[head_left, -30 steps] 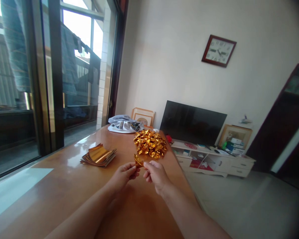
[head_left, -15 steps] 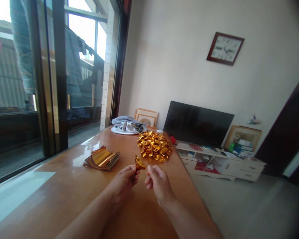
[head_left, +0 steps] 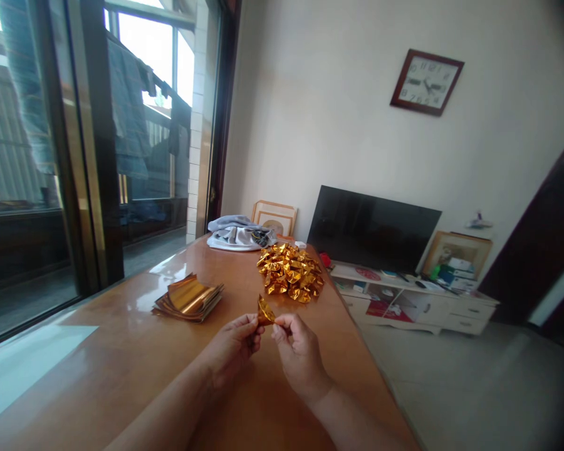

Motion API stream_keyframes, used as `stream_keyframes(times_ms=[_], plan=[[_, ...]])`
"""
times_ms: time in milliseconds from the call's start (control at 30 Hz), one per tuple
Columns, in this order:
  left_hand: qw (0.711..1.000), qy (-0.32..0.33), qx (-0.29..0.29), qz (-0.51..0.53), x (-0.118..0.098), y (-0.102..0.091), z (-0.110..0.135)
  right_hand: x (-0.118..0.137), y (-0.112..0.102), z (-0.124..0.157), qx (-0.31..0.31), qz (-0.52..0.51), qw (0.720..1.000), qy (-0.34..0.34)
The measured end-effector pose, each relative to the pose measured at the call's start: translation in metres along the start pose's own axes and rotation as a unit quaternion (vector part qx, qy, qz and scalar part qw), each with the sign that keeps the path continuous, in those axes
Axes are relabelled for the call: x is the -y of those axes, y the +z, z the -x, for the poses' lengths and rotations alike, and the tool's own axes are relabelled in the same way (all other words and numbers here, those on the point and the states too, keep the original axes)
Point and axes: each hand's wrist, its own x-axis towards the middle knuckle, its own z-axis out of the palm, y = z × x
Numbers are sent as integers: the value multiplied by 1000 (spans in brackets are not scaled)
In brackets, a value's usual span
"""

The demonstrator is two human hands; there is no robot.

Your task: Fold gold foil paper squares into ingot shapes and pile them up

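My left hand (head_left: 232,346) and my right hand (head_left: 297,352) meet above the wooden table (head_left: 122,369), both pinching one small folded piece of gold foil (head_left: 264,310) that sticks up between the fingertips. Beyond it lies a heap of finished gold foil folds (head_left: 290,272). To the left sits a stack of flat gold foil sheets (head_left: 188,297).
A bundle of grey and white cloth (head_left: 239,233) lies at the table's far end. Behind stand a picture frame (head_left: 274,217), a dark TV (head_left: 373,230) on a white low cabinet (head_left: 418,305), and a wall clock (head_left: 425,82). Glass sliding doors (head_left: 51,156) run along the left.
The foil piece has been turned between my fingers, from lying flatter to standing more upright. My right hand's fingertips have closed back onto it. The camera view shifted slightly.
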Motion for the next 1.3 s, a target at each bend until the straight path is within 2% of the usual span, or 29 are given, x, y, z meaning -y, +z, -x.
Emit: stream_keyframes(times_ms=[267,433,600,1000,1300], plan=[[1000,-6,-13,-21,0,-1,-1,-5,-2,-2,-3,-15,999,32],[999,4,-49,-11,-5,-3,-5,3,-5,-5,-8,55,998,-28],[996,3,-81,21,-13,-3,-4,12,-4,-6,24,113,989,-88],[995,-14,-56,76,-24,1,3,23,-3,-8,119,230,950,-175],[996,2,-19,88,-27,-1,5,21,-6,-8,132,230,940,-213]])
